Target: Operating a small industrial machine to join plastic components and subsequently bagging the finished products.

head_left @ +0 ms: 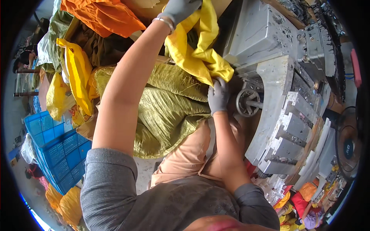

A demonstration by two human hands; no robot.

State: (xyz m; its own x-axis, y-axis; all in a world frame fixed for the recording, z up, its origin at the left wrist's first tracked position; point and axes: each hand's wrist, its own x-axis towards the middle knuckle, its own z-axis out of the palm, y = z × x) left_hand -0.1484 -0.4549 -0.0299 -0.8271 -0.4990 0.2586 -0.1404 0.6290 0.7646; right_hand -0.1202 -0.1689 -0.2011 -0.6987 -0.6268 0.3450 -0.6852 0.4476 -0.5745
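A length of yellow cloth (206,50) hangs in folds between my hands at the top middle. My left hand (178,10), in a grey glove, is stretched far forward and closed on the cloth's upper part; its fingertips are partly cut off by the picture's edge. Lower down and to the right, my right hand (219,96), also gloved in grey, grips the cloth's bottom corner. Beneath the cloth, an olive-green woven sack (165,115) lies across my lap, bulging and creased, its frayed edge near my right hand.
Orange fabric (102,15) and yellow bags (77,73) are heaped at the far left. Blue plastic crates (63,154) stand below them. On the right is a grey metal machine (269,77) with a handwheel (248,102) close to my right hand. A fan (348,146) stands at the right edge.
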